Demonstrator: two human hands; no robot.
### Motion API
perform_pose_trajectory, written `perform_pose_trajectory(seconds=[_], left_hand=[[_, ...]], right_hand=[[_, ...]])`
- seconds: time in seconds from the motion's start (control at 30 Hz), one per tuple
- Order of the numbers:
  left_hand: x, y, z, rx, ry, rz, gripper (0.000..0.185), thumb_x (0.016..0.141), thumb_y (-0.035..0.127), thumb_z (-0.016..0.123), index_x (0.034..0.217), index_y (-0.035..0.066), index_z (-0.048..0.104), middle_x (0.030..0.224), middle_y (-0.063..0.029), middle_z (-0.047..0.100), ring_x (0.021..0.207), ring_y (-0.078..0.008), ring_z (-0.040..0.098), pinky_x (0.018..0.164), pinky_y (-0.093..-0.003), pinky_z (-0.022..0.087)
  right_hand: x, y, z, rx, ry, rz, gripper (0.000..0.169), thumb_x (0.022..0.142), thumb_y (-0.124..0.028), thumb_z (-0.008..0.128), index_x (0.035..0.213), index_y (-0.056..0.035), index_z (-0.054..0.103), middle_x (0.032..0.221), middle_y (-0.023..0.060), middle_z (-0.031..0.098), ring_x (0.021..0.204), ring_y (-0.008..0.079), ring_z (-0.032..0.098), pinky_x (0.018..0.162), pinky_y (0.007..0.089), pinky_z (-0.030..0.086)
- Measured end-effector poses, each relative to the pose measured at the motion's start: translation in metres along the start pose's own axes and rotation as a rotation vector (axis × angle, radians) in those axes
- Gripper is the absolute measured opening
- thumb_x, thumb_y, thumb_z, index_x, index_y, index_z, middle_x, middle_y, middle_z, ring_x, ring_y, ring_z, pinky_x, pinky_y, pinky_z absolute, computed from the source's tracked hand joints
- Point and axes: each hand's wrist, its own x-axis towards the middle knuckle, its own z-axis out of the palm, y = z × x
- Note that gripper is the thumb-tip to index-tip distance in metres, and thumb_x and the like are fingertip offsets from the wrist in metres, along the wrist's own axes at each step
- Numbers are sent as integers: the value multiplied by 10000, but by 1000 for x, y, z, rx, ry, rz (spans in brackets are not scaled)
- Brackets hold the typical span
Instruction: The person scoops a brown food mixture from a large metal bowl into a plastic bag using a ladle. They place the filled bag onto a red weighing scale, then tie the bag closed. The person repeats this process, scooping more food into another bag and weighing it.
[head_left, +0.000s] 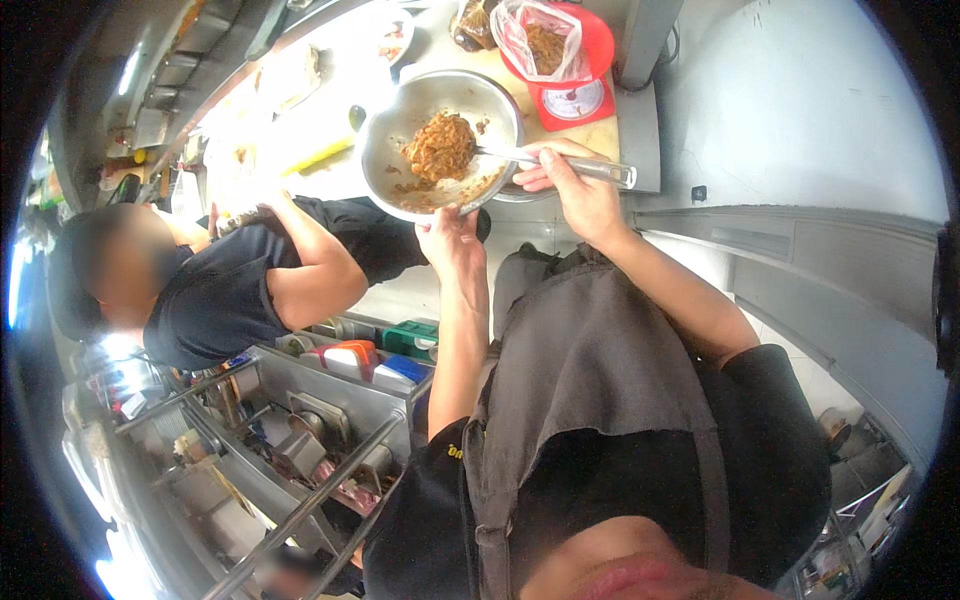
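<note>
My left hand grips the near rim of a large stainless steel mixing bowl. Inside the bowl sits a mound of brown, shredded, sauced food, with smears and bits around it on the wall. In my right hand is the metal handle of a spoon or ladle, its far end hidden in the food. Beyond, a clear plastic bag of similar brown food rests in the red pan of a red dial kitchen scale.
A tied bag of dark food lies beside the scale on a cutting board. Part of another metal vessel shows under the bowl's right side. To the left, a co-worker stands close at the same counter. A metal shelving rack is behind them.
</note>
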Motion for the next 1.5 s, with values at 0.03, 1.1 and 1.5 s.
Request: perform_pose_trajectory(seconds=[0.03, 1.1, 1.5], left_hand=[[1, 3, 2, -9, -22, -14, 366, 927, -8, 555, 1262, 108, 464, 1099, -94, 619, 982, -230, 659, 806, -461, 582], [38, -3, -1, 75, -69, -104, 294, 846, -59, 637, 1035, 93, 470, 1054, -82, 575, 984, -212, 606, 812, -453, 572], [36, -2, -9, 67, 198, -88, 583, 887, 89, 678, 1353, 111, 327, 1322, -76, 458, 1217, -203, 448, 1079, -458, 359]], right_hand=[[-1, -1, 2, 14, 27, 16, 295, 1079, -157, 501, 1170, 96, 625, 988, 165, 719, 846, 203, 744, 767, 304, 620], [8, -25, 26, -48, 217, -47, 342, 1078, -205, 511, 1164, 111, 607, 1058, 222, 689, 892, 304, 748, 782, 362, 628], [31, -77, 27, -57, 203, -156, 335, 1076, -192, 507, 1171, 117, 594, 1096, 229, 689, 875, 337, 750, 749, 377, 631]])
